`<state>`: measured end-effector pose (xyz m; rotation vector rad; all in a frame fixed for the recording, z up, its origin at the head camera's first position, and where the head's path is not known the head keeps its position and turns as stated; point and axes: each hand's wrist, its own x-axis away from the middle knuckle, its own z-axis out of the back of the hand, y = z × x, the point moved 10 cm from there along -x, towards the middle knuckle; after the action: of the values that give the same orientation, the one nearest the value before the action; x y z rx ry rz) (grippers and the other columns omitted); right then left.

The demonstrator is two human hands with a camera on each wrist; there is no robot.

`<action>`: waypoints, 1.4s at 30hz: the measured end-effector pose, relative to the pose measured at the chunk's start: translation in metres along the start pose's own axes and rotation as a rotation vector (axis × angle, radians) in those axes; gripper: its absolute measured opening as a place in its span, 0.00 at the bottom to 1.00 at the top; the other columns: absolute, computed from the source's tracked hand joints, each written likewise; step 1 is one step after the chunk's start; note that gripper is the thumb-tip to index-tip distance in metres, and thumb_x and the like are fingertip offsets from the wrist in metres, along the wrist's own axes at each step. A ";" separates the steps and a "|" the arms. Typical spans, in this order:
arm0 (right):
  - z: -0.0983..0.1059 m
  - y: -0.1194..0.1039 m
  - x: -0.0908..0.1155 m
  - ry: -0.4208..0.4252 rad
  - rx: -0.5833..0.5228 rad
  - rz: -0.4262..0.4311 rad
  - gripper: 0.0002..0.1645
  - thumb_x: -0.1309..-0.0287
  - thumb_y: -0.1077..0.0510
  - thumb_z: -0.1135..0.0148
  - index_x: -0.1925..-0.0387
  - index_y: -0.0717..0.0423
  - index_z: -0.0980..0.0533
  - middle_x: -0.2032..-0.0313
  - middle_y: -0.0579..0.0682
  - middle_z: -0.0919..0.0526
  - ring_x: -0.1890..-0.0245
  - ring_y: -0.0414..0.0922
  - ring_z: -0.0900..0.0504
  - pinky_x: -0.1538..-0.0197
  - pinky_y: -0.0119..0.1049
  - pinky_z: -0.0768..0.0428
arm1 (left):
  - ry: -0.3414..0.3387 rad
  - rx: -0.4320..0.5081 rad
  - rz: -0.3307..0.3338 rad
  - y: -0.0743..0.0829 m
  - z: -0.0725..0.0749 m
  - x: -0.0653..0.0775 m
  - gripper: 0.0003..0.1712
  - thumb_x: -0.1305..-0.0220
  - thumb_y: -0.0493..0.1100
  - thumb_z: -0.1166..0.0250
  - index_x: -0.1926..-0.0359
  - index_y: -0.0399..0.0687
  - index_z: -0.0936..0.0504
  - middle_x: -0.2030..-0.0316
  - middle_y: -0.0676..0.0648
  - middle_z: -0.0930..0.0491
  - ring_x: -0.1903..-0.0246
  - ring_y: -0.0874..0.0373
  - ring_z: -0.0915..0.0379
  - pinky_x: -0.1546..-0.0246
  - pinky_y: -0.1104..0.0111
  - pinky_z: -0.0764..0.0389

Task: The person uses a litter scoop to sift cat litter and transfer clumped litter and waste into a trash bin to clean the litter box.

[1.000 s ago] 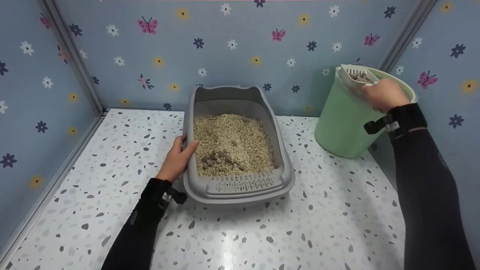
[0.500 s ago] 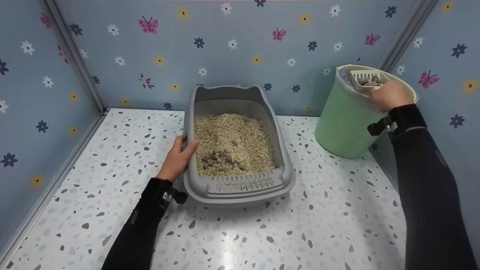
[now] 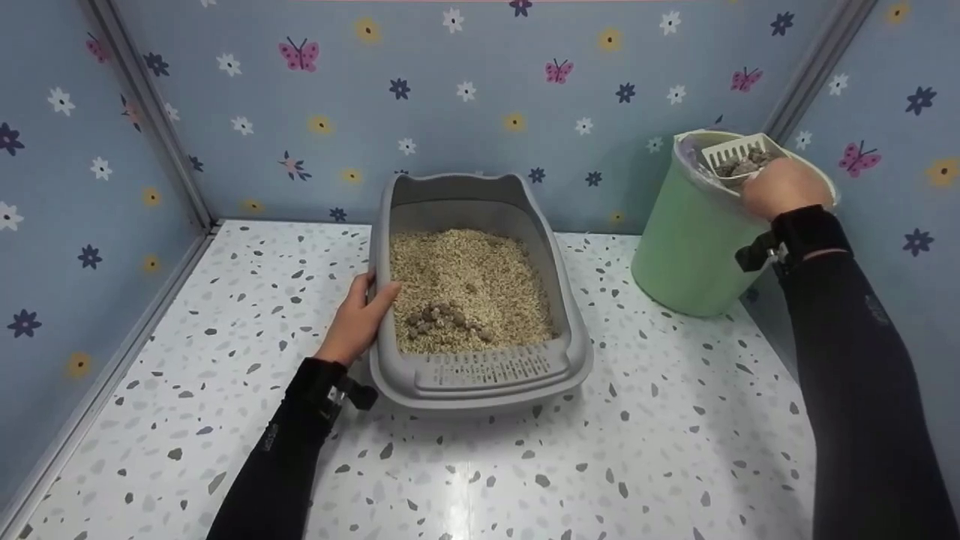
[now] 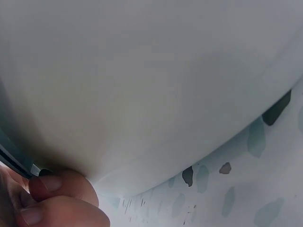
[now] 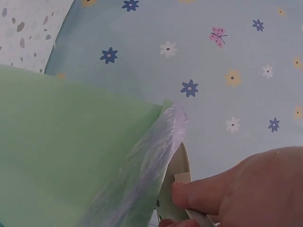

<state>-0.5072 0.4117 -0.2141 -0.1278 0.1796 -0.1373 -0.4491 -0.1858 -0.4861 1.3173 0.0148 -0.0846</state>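
Observation:
My right hand (image 3: pixel 787 189) grips the handle of a cream slotted litter scoop (image 3: pixel 726 155), held over the mouth of a green bin (image 3: pixel 690 232). Greyish-brown clumps (image 3: pixel 750 161) lie in the scoop, which is tilted. In the right wrist view the thumb (image 5: pixel 199 194) presses on the scoop's handle end. My left hand (image 3: pixel 358 319) holds the left rim of a grey litter box (image 3: pixel 380 337), thumb over the rim. The left wrist view shows fingertips (image 4: pixel 66 203) curled under that rim. Pale litter (image 3: pixel 480 277) fills the box, with a heap of dark clumps (image 3: pixel 442 319) near its front left.
A thin plastic bag (image 5: pixel 156 151) lines the bin and folds over its rim. Blue flowered panels (image 3: pixel 480 112) stand behind and on both sides. The bin is close to the right corner. The speckled floor (image 3: pixel 630 420) lies under everything.
The scoop has moved right and inward, from the bin's left rim to over its mouth, and its tilt has changed. Its clumps are still in it. The left hand keeps its place.

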 end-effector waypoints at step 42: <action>0.016 -0.024 0.010 0.208 0.295 0.071 0.10 0.27 0.67 0.47 0.67 0.70 0.28 0.72 0.70 0.21 0.75 0.63 0.22 0.79 0.59 0.25 | -0.036 0.005 -0.017 0.005 -0.003 0.004 0.54 0.17 0.73 0.45 0.08 0.51 0.52 0.15 0.35 0.44 0.22 0.38 0.37 0.22 0.42 0.36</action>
<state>-0.4972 0.3883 -0.1966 0.1870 0.3687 -0.1052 -0.4447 -0.1817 -0.4827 1.3211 -0.0044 -0.1227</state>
